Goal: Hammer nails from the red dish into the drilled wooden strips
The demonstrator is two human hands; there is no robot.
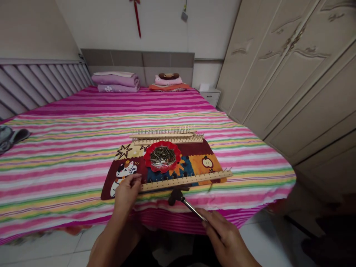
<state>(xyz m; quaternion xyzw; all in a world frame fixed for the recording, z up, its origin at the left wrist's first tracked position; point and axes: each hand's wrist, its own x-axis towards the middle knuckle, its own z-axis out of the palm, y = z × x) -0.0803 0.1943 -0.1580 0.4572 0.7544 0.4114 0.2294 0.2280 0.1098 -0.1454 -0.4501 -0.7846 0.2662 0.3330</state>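
My right hand point(222, 231) is wrapped round the handle of a hammer point(191, 208), whose dark head lies just in front of the near wooden strip point(180, 181). Nails stand up in a row along that strip. At its left end is my left hand point(129, 189), thumb and fingers pinched together; whatever sits between the fingertips is hidden. Beyond the strip, a red scalloped bowl point(178, 163) holds a heap of loose nails point(162, 156). More wooden strips point(167, 140) studded with upright nails lie behind the bowl.
A patterned mat point(111, 174) with a cat picture lies under the bowl on a striped bed cover point(69, 148). Folded bedding point(116, 82) is stacked by the headboard. Grey cloth point(12, 137) lies at the far left, and a wardrobe point(278, 74) stands on the right.
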